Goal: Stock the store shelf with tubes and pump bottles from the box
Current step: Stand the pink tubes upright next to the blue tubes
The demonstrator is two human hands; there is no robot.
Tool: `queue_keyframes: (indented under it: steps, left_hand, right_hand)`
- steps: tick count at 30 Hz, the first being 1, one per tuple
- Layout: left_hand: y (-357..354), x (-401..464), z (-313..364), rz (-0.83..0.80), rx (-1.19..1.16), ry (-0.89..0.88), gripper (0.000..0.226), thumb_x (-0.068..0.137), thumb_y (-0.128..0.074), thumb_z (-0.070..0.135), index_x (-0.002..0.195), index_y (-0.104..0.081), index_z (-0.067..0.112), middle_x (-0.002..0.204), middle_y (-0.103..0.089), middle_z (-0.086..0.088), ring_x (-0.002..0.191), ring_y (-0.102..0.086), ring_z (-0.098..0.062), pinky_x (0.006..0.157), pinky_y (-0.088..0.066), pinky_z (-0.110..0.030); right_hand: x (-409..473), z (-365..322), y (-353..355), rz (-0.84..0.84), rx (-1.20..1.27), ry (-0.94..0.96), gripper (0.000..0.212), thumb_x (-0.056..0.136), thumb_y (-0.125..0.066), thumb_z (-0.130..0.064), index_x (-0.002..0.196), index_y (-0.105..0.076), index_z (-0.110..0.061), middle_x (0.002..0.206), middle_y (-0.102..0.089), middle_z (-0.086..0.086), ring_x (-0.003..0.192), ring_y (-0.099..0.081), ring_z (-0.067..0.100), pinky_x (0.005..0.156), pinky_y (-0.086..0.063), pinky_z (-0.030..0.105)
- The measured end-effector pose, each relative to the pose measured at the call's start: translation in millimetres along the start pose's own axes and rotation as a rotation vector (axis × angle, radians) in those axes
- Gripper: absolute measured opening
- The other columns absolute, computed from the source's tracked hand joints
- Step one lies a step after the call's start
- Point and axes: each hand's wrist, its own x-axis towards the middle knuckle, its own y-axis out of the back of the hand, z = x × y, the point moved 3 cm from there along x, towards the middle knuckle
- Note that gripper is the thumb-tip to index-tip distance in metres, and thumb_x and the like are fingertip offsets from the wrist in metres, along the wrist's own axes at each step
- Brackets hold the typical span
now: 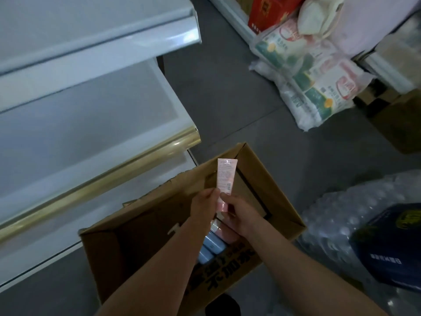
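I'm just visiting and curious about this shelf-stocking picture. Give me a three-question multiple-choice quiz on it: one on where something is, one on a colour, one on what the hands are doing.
1. Where is the cardboard box?
A. on the top shelf
B. on the floor beside the shelving
C. on the bottled-water packs

2. What colour is the raised tube?
A. pink
B. green
C. black

3. How is that tube held?
A. lying loose in the box
B. by one hand alone
C. pinched by both hands

Answers:
1 B: the box stands on the grey floor right of the shelf.
2 A: its body is pale pink.
3 C: the left hand and right hand both pinch its lower end.
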Motion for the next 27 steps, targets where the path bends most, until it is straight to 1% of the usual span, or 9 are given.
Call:
queue_keyframes:
  steps: [2,6,9,13,15,17,22,25,27]
  left_hand:
    - [9,-18,16,-0.009,0.002,-0.05,0.021,0.098,-0.056,0.024,0.112,-0.067,0.012,0.107,-0.071,-0.009,0.092,-0.07,-0.023,0.087,-0.058,-0.046]
    - [33,-57,43,0.045,-0.165,-0.055,0.02,0.093,-0.064,0.02,0.112,-0.066,0.017,0.104,-0.072,-0.005,0.091,-0.072,-0.021,0.086,-0.059,-0.04]
    - [48,-88,71,0.057,-0.267,-0.127,0.022,0.092,-0.066,0.017,0.113,-0.066,0.015,0.104,-0.073,-0.007,0.092,-0.072,-0.023,0.087,-0.058,-0.043]
    - [74,-123,114,0.137,-0.312,-0.256,0.013,0.086,-0.072,0.019,0.097,-0.072,0.026,0.106,-0.074,-0.01,0.092,-0.072,-0.027,0.088,-0.058,-0.045]
    - [93,-143,138,0.169,-0.318,-0.347,0.012,0.086,-0.071,0.021,0.096,-0.072,0.028,0.11,-0.073,-0.008,0.092,-0.072,-0.026,0.084,-0.059,-0.042]
    - [115,-163,162,0.205,-0.351,-0.444,0.018,0.089,-0.068,0.017,0.106,-0.071,0.021,0.109,-0.073,-0.006,0.092,-0.072,-0.025,0.08,-0.06,-0.035]
    - [171,-205,213,0.287,-0.436,-0.647,0.017,0.088,-0.068,0.009,0.103,-0.072,0.017,0.103,-0.074,-0.006,0.092,-0.071,-0.024,0.083,-0.059,-0.035]
    - [204,-216,231,0.38,-0.438,-0.712,0.016,0.09,-0.067,0.012,0.103,-0.073,0.02,0.102,-0.074,0.003,0.093,-0.07,-0.015,0.078,-0.055,-0.024]
    - [223,-222,239,0.411,-0.437,-0.733,0.017,0.094,-0.061,0.015,0.099,-0.073,0.025,0.101,-0.074,0.005,0.093,-0.069,-0.012,0.073,-0.051,-0.019]
  right_hand:
    - [-26,-9,-13,-0.062,0.002,0.048,0.037,0.093,-0.067,-0.019,0.129,-0.061,-0.012,0.116,-0.072,0.014,0.111,-0.068,0.029,0.098,-0.055,0.044]
    - [-85,-35,-43,-0.2,-0.047,0.124,0.033,0.096,-0.06,-0.016,0.127,-0.063,-0.007,0.107,-0.073,0.018,0.095,-0.072,0.027,0.088,-0.057,0.04]
    - [-124,-55,-63,-0.257,-0.167,0.225,0.032,0.097,-0.06,-0.015,0.127,-0.062,-0.007,0.116,-0.07,0.021,0.109,-0.068,0.033,0.101,-0.052,0.047]
    - [-167,-85,-100,-0.276,-0.295,0.419,0.024,0.1,-0.057,-0.013,0.122,-0.064,-0.009,0.103,-0.076,0.009,0.093,-0.074,0.02,0.078,-0.061,0.028]
    - [-185,-100,-124,-0.305,-0.339,0.527,0.026,0.097,-0.061,-0.014,0.123,-0.066,-0.011,0.109,-0.075,0.007,0.1,-0.073,0.024,0.089,-0.059,0.033]
    - [-199,-114,-150,-0.358,-0.377,0.642,0.03,0.093,-0.066,-0.016,0.123,-0.069,-0.012,0.116,-0.073,0.008,0.108,-0.07,0.03,0.098,-0.054,0.042]
    - [-235,-144,-224,-0.447,-0.458,0.824,0.027,0.091,-0.07,-0.014,0.118,-0.074,-0.018,0.113,-0.074,0.007,0.109,-0.068,0.034,0.099,-0.051,0.047]
    - [-243,-156,-267,-0.447,-0.523,0.898,0.027,0.091,-0.071,-0.016,0.117,-0.074,-0.021,0.111,-0.075,-0.002,0.104,-0.071,0.025,0.098,-0.054,0.047]
    - [-246,-160,-293,-0.45,-0.577,0.934,0.027,0.092,-0.07,-0.019,0.118,-0.073,-0.023,0.11,-0.075,-0.009,0.101,-0.072,0.018,0.095,-0.056,0.041]
